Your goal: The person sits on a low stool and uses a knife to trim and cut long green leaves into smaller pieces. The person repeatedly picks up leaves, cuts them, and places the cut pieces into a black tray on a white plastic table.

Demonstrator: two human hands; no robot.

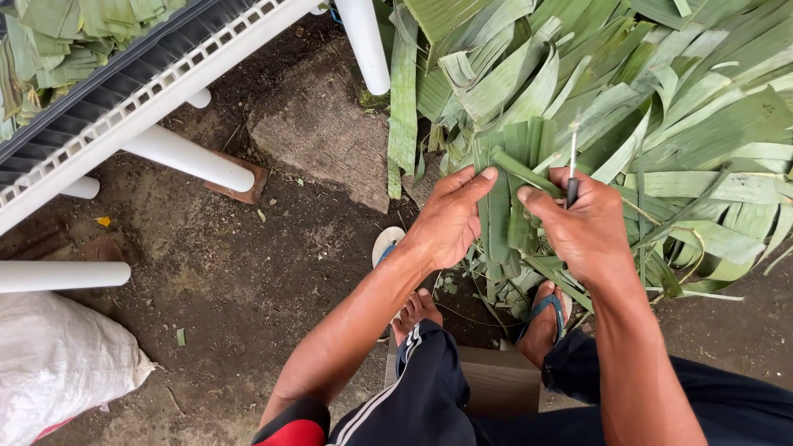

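Between both hands, above feet: leaf strips [498, 216], long axis running away from body. Left hand [450, 219] grips strips from left side, fingers [481, 178] wrapped. Right hand [585, 227] clenched on knife [572, 169], blade up, touching strips' right edge. Leaf pile [661, 107] beyond; white table [165, 83] left.

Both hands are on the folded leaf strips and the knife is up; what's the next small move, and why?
Probably draw the small knife in the right hand down along the leaf strips: the left hand already holds them upright and the blade sits beside their top.
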